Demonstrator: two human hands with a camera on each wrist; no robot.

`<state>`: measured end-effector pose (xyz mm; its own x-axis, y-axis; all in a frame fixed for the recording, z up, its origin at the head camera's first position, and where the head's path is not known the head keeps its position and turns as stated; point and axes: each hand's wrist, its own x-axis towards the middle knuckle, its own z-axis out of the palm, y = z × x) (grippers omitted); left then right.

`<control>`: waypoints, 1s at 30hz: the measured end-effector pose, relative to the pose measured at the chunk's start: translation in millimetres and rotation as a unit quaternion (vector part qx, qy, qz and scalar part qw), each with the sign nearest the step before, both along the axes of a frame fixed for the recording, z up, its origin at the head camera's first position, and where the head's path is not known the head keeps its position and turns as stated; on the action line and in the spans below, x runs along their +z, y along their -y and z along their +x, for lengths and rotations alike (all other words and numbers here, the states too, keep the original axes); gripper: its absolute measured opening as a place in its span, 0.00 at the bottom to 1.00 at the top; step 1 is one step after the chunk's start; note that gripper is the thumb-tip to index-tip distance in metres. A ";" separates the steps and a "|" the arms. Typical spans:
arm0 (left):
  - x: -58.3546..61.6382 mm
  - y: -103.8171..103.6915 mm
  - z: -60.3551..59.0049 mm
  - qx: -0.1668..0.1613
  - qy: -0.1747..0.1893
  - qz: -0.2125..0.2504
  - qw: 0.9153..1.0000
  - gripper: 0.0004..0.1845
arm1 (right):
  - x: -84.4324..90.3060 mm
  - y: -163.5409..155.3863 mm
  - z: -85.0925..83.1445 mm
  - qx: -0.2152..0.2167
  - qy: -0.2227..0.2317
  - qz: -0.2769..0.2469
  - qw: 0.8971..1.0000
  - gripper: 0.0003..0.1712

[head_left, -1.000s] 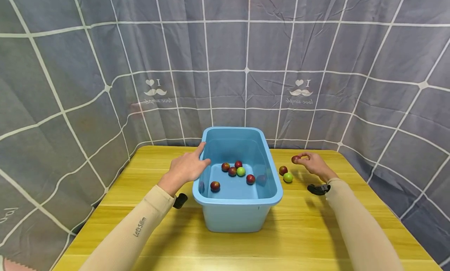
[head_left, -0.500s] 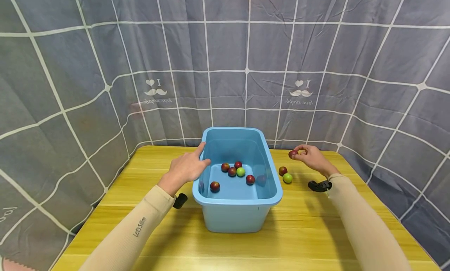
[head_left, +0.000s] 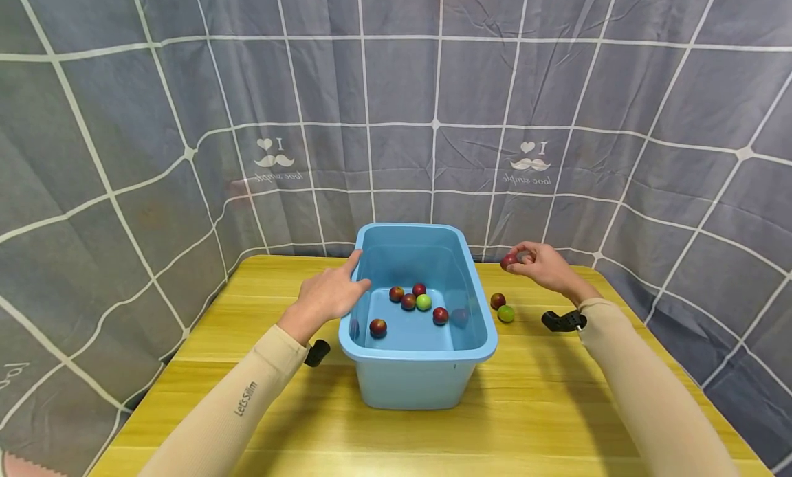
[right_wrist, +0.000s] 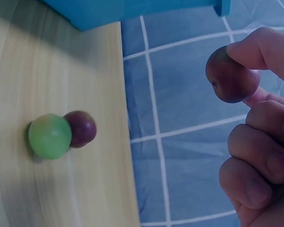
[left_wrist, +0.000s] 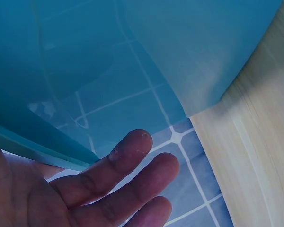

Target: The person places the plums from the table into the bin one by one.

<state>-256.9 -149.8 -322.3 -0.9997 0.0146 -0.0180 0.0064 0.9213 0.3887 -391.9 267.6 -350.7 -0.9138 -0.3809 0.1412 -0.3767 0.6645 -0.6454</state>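
Note:
My right hand (head_left: pixel 547 267) pinches a dark red plum (right_wrist: pixel 231 75) between thumb and index finger, the other fingers curled in below. It is raised over the back right of the table, to the right of a blue plastic tub (head_left: pixel 417 355). My left hand (head_left: pixel 328 295) holds the tub's left rim, thumb over the inside and index finger along the edge. In the left wrist view the other fingers (left_wrist: pixel 146 182) extend outside the wall, under the rim. Several red plums (head_left: pixel 378 328) and one green plum (head_left: pixel 423 302) lie spread on the tub's floor.
On the table right of the tub, a dark red plum (head_left: pixel 498 300) and a green plum (head_left: pixel 506 313) sit side by side. The wooden table (head_left: pixel 278 408) ends at a grey checked curtain (head_left: pixel 396 154) behind and on both sides.
My right hand has lifted the plum and carried it up and left toward the tub's back right side. The left hand, the tub and the other plums stay where they were.

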 end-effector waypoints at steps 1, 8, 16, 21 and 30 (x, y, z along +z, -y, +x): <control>0.0 -0.2 -0.1 0.001 0.000 0.000 1.000 0.40 | 2.5 1.6 0.9 0.001 -0.002 0.001 1.000 0.21; 0.4 0.0 -0.1 0.001 0.002 -0.003 1.000 0.40 | 19.9 15.4 7.8 0.018 -0.020 0.014 1.000 0.19; -0.7 -0.3 -0.3 0.000 0.000 -0.001 1.000 0.40 | 38.1 33.7 18.1 0.040 -0.042 0.029 0.998 0.17; -1.2 -0.9 -1.3 -0.001 -0.002 0.000 1.000 0.40 | 46.1 44.1 22.9 0.056 -0.048 0.030 0.997 0.16; -0.2 0.2 -0.8 -0.001 -0.001 -0.001 1.000 0.40 | 63.5 69.5 33.2 0.100 -0.067 0.051 0.991 0.15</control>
<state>-257.7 -150.1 -322.5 -0.9998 0.0158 -0.0151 0.0088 0.9224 0.3862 -358.7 198.1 -287.2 -0.7938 -0.5719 0.2071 -0.5857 0.6270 -0.5136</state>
